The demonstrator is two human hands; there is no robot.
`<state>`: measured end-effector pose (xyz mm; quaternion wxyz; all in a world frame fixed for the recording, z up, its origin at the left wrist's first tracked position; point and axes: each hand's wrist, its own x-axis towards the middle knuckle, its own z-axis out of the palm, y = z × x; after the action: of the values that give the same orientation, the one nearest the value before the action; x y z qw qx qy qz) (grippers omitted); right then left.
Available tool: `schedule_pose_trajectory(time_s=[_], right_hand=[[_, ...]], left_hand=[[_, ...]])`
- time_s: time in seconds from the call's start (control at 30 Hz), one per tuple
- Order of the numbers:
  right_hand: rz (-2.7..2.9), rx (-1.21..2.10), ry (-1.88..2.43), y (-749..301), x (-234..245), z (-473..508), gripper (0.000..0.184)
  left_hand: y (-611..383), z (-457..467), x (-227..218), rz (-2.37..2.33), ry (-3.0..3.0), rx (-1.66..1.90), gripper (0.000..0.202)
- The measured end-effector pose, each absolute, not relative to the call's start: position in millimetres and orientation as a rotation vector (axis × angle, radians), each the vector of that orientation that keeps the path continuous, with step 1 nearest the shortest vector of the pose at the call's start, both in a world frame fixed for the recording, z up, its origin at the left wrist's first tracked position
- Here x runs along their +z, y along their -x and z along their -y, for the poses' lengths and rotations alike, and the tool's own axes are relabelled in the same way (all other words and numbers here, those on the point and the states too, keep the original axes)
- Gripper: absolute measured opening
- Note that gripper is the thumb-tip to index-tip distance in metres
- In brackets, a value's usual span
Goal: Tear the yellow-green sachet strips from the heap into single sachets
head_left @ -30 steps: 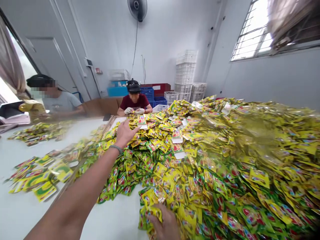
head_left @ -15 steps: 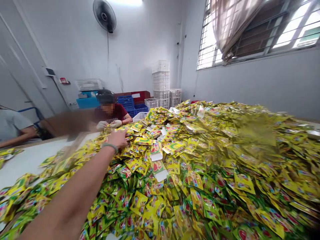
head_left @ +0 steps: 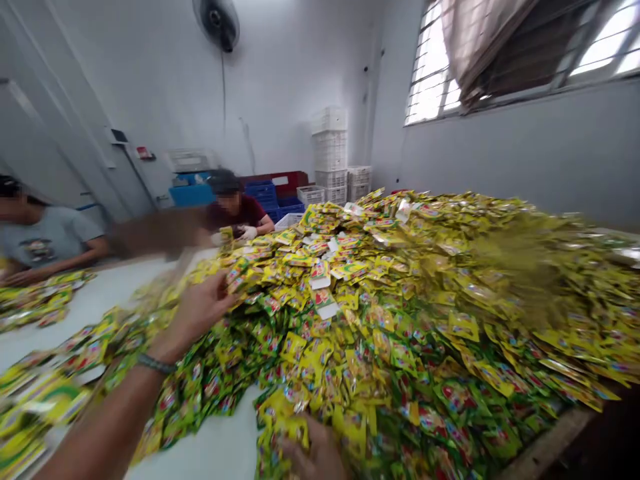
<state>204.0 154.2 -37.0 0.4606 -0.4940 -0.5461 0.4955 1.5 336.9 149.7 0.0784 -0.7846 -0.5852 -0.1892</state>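
Observation:
My left hand is over the left slope of the pile, thumb and fingers closed on a small yellow pack. Blur hides whether that pack is a box or a sachet. Low in the view, my right hand is on the near sachets, smeared by motion, so its grip is unclear. Yellow and green sachets with red fruit prints form a large heap. Small printed boxes, some with white flaps open, lie on the heap's upper middle.
Across the white table, a person in a dark red shirt handles packs with gloved hands. Another person in a grey shirt is at the left. Crates are stacked behind. The table's wooden edge shows at lower right.
My left hand has drawn back from the boxes, toward me and left, with a pack. My right hand has come into view below. Bare white table shows at the near edge.

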Motion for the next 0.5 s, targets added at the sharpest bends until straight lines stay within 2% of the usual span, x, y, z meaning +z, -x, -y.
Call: schedule_pose_trajectory(time_s=[0.1,0.27,0.4,0.5], right_hand=[[1.090,1.407,1.146,-200.4,-32.3,-160.9,0.049],[1.047,1.506,1.098,-201.7,-14.6,-164.4,0.047],[1.248,1.439,1.191,-203.2,-17.6,-154.4,0.043],[1.251,1.381,1.307,-201.7,-23.2,-152.2,0.041]], left_hand=[[9.9,-273.4,98.7,1.582,2.598,-0.644,0.040],[38.7,-205.1,21.9,1.493,2.681,-0.417,0.041],[53.5,-168.9,6.5,1.976,2.281,-0.565,0.050],[48.0,-145.4,1.0,2.570,1.910,-0.621,0.031]])
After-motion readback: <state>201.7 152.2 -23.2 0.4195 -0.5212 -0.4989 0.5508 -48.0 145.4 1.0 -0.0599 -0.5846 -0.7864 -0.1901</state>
